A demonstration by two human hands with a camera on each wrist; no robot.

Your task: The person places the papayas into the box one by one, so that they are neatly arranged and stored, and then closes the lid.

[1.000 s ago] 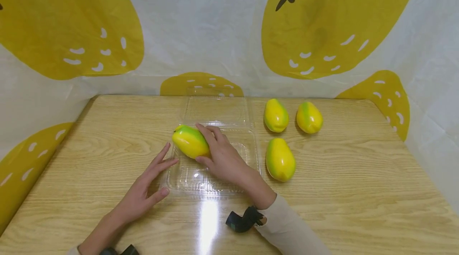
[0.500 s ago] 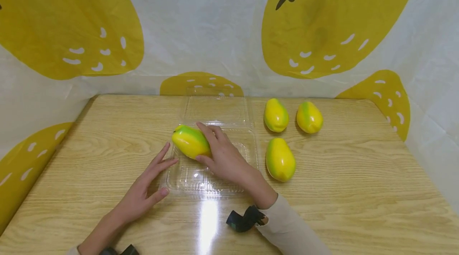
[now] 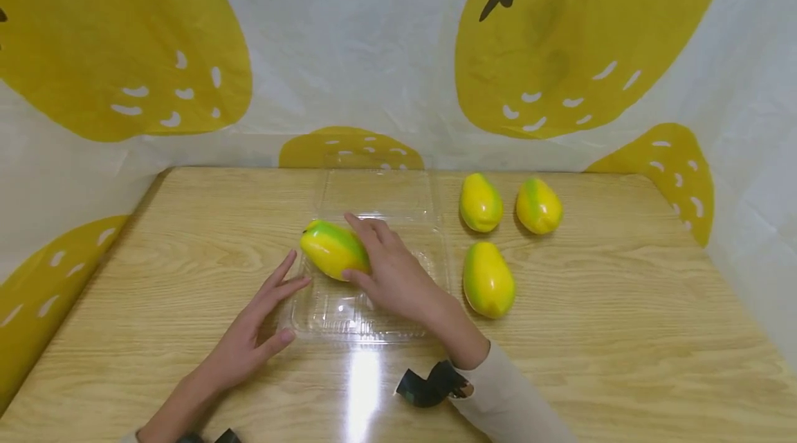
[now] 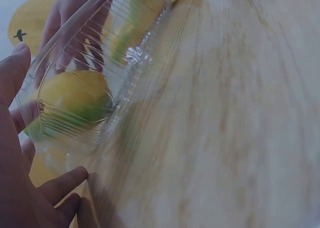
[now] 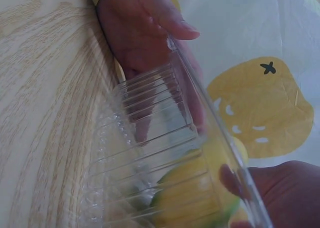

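Right hand (image 3: 392,273) fingers curl round mango (image 3: 333,249), seating it in clear tray (image 3: 373,315)'s far-left corner; left hand (image 3: 249,332), fingers spread, steadies tray's left edge.

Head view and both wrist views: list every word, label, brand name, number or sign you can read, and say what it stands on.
None: no readable text, number or brand shows in any view.
The backdrop sheet bears only yellow fruit shapes with white dashes and a black stem mark.
The clear plastic box, the papaya in the right hand, and the wooden table carry no label.
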